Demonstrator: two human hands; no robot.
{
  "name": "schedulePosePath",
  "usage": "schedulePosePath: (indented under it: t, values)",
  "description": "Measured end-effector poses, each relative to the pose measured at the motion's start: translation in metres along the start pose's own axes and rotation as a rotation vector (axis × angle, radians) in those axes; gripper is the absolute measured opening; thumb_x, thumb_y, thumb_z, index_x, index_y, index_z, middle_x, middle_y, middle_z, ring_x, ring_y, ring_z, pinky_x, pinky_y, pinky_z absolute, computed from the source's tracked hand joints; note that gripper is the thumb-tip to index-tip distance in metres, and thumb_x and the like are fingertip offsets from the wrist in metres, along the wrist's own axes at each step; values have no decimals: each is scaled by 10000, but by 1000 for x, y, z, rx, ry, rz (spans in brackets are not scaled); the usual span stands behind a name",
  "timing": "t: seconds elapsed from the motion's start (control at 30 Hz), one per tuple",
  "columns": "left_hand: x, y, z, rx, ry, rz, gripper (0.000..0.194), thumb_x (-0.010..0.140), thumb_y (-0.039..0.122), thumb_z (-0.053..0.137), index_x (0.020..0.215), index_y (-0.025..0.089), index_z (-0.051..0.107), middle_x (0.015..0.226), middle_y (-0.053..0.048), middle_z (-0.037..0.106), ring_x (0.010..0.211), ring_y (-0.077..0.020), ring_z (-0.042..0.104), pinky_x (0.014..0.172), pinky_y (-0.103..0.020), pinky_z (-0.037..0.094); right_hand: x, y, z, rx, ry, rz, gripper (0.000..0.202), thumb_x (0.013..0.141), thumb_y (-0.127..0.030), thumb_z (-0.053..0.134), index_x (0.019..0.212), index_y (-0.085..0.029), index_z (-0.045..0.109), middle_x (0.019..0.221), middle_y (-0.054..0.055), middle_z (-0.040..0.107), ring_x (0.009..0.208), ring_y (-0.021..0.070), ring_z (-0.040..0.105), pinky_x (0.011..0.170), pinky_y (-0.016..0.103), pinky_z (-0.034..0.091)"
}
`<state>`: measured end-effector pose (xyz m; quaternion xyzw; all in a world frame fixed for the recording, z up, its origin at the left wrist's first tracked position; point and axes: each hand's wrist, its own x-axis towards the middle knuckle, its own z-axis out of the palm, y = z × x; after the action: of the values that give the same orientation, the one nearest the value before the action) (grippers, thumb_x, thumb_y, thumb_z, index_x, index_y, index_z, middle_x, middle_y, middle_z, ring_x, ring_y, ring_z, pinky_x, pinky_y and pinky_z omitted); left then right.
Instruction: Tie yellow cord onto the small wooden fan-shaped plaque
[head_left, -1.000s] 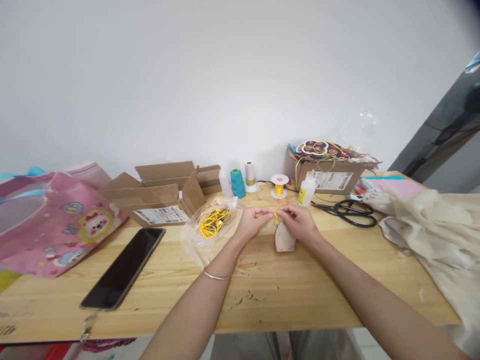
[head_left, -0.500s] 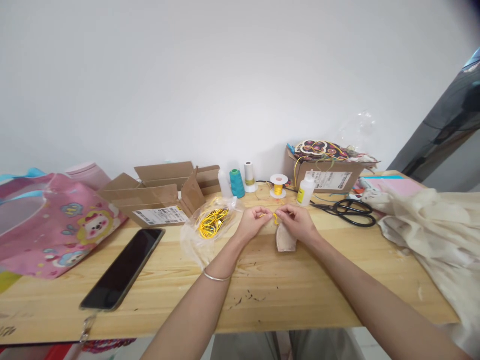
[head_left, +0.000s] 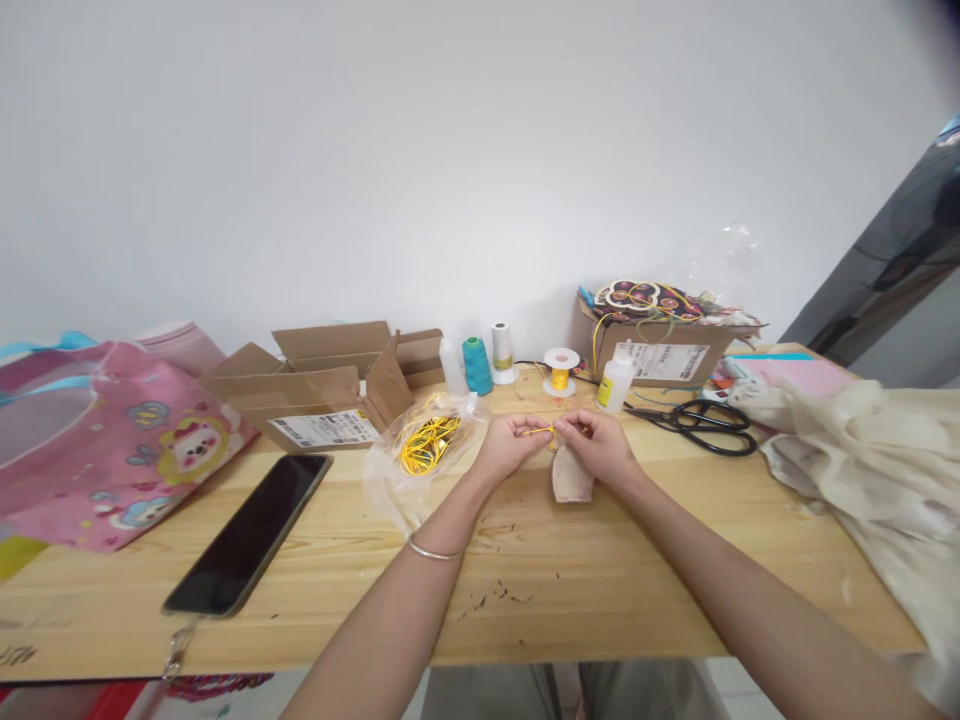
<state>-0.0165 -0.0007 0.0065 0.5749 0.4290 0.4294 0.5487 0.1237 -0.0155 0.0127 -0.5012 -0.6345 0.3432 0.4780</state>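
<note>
A thin yellow cord (head_left: 541, 430) runs between my two hands above the wooden table (head_left: 592, 590). My left hand (head_left: 512, 447) pinches its left part, the thumb pressed to the fingers. Close on the right, my right hand (head_left: 596, 445) is closed on the cord near a small knot or loop. Below my right hand's fingertips a pale, flat-bottomed piece (head_left: 572, 477) stands or lies, its top partly hidden by the fingers. The cord's fine details between the fingertips are too small to make out.
Left of my hands are a bag of yellow cord (head_left: 429, 445), a phone (head_left: 249, 535), an open carton (head_left: 319, 400) and a pink bag (head_left: 142, 440). Behind stand a teal thread cone (head_left: 477, 366), spool (head_left: 560, 372) and bottle (head_left: 613, 383). Black scissors (head_left: 709, 425) and cream cloth (head_left: 862, 470) lie right.
The yellow cord between my hands, bunched and hanging before, is now drawn straighter toward my left hand. Both hands stay in nearly the same place.
</note>
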Motion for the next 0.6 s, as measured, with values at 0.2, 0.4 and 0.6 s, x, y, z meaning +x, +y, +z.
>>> schedulePosePath:
  t: [0.2,0.4,0.6]
  values:
    - [-1,2,1,-21,0,27,240,522,272,642,692,113,584,582,1,575,488,-52,451,486,-175,333,1,0,0,-8,-8,-13,193,651,-305,502,638,-125,570,572,12,561,500,93,469,464,205,361]
    - [-3,3,0,21,-5,11,226,510,268,648,665,113,590,530,15,567,435,-38,427,445,-165,313,1,6,1,-87,6,-58,209,664,-317,491,644,-130,580,572,14,563,502,96,468,463,206,356]
    - [-3,4,2,39,4,-4,233,505,268,648,661,105,591,517,12,564,417,-33,413,424,-160,304,1,11,1,-152,27,-90,223,668,-331,489,645,-133,589,560,15,561,489,96,458,463,209,354]
